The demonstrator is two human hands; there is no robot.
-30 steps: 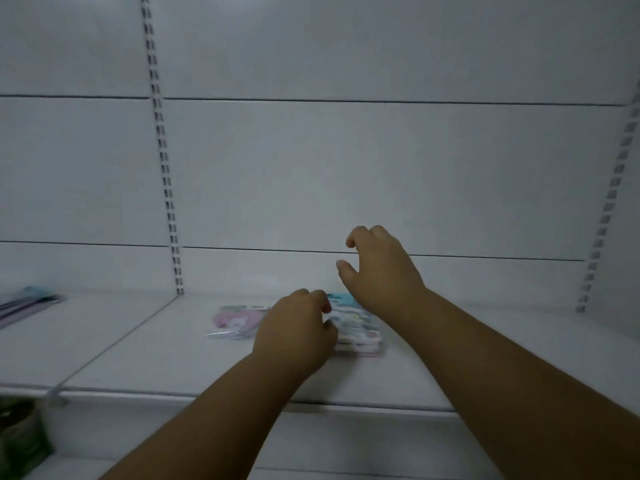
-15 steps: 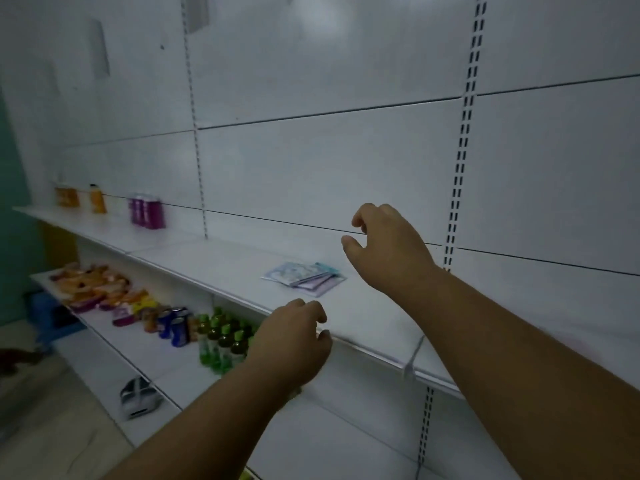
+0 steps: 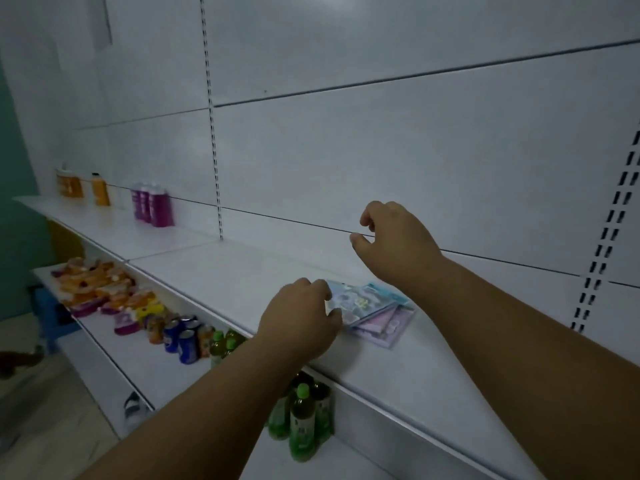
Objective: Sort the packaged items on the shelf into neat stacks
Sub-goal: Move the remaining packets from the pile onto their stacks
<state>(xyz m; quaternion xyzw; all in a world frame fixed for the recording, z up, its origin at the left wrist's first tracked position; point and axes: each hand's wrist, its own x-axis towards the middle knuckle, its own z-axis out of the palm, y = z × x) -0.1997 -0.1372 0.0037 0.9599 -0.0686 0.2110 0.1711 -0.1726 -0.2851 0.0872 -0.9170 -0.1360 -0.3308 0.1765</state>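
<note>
A big white wall (image 3: pixel 381 150) of panels fills most of the view. A long white shelf (image 3: pixel 263 268) runs along it. Below it is a lower shelf (image 3: pixel 138 362) with more things on it.

2 bare arms reach out over the long shelf. The right hand (image 3: pixel 394 244) is up in the air above the shelf. Its fingers are bent and a little apart, and it holds nothing. The left hand (image 3: pixel 301 323) is lower down, with its fingers curled. Its fingertips touch the left edge of the flat packets (image 3: pixel 374 310). I cannot tell if it is gripping them or just pressing on them.

The flat packets lie on the long shelf, near its front edge, just under the right hand. They are pale blue and purple, and they sit in a messy pile, fanned out a bit.

Far down the long shelf stand purple bottles (image 3: pixel 152 209) and orange bottles (image 3: pixel 83 185). On the lower shelf are orange snack bags (image 3: pixel 93 285), blue cans (image 3: pixel 181 337) and green bottles (image 3: pixel 301 424). A blue stool (image 3: pixel 48 313) stands on the floor at the left.
</note>
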